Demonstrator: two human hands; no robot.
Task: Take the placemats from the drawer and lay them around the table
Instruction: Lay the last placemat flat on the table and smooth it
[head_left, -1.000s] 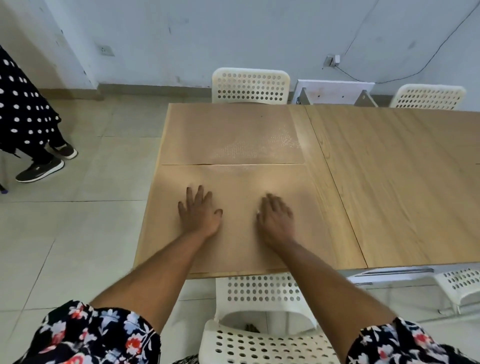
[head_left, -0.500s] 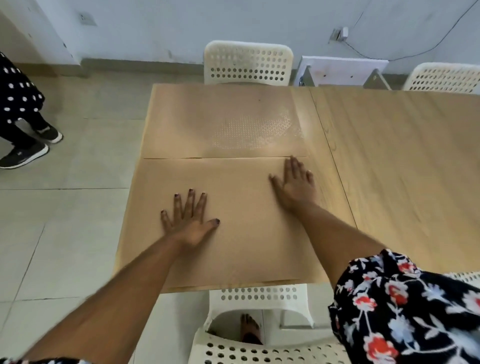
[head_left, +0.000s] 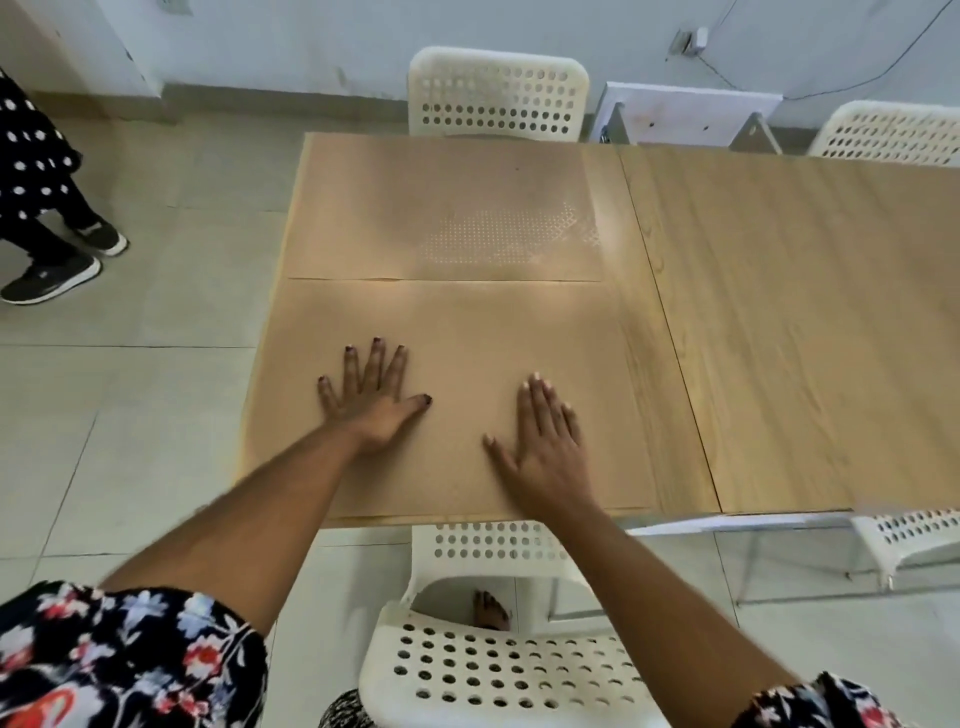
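Observation:
Two tan placemats lie flat on the left end of the wooden table (head_left: 779, 312). The near placemat (head_left: 467, 332) reaches the table's front edge. The far placemat (head_left: 395, 208) lies behind it, edge to edge. My left hand (head_left: 371, 400) rests flat on the near placemat with fingers spread. My right hand (head_left: 545, 441) lies flat on the same placemat, further right and nearer the front edge, fingers straight. Neither hand holds anything.
A white perforated chair (head_left: 498, 670) stands just in front of me, another chair (head_left: 498, 93) at the table's far side, more at the right (head_left: 893, 130). A person's legs and black shoes (head_left: 52, 270) are on the tiled floor at the left.
My right hand slid back from the near placemat's far right corner toward the front edge. My left hand stayed flat on the mat.

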